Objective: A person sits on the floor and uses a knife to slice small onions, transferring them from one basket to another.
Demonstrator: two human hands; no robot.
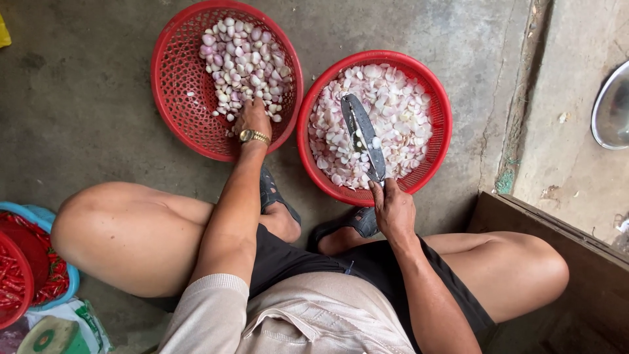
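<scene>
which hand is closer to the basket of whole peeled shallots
Left. The left hand reaches into the basket of whole shallots, touching the pile. The right hand is off to the side, holding a knife over the basket of sliced shallots.

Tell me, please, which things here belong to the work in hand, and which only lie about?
In use:
left hand in left red basket of peeled shallots
right hand holding knife
right red basket of cut shallots

Lying about:
red chillies
metal bowl
</scene>
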